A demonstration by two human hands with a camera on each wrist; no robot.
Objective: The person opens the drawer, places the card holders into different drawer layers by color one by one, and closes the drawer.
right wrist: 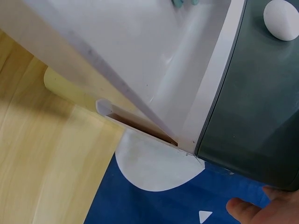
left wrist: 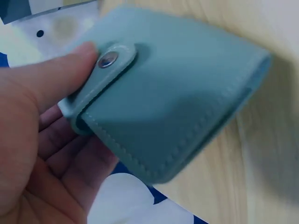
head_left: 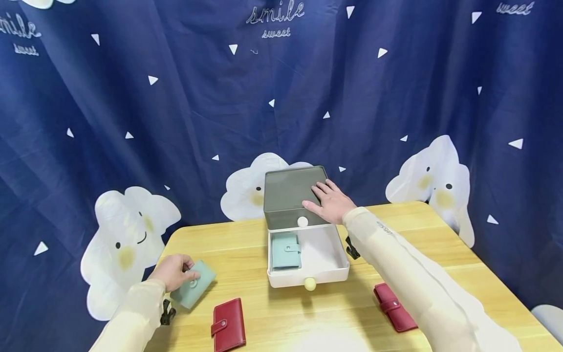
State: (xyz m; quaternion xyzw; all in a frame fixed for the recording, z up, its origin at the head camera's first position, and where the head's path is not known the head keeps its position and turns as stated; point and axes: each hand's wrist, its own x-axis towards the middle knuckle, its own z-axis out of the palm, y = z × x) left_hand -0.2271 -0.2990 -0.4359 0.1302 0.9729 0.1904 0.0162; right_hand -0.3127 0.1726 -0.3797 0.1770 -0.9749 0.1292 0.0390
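Observation:
My left hand [head_left: 175, 272] pinches a light teal wallet [head_left: 194, 287] over the table's left side. In the left wrist view the thumb presses near the wallet's snap strap [left wrist: 108, 59], and the fingers are beneath. On top of the small dark grey drawer box [head_left: 286, 188] rests my right hand [head_left: 331, 201], its fingers spread out. The box's white drawer [head_left: 323, 249] is pulled out toward me. A second teal wallet [head_left: 285, 250] lies in the drawer's left part. Only a bit of the right hand [right wrist: 261, 210] shows in the right wrist view.
A red wallet [head_left: 228, 325] lies on the wooden table [head_left: 246, 254] in front, left of the drawer. Another red wallet [head_left: 393, 307] is at the right, partly behind my right sleeve. A blue curtain [head_left: 211, 98] hangs behind the table.

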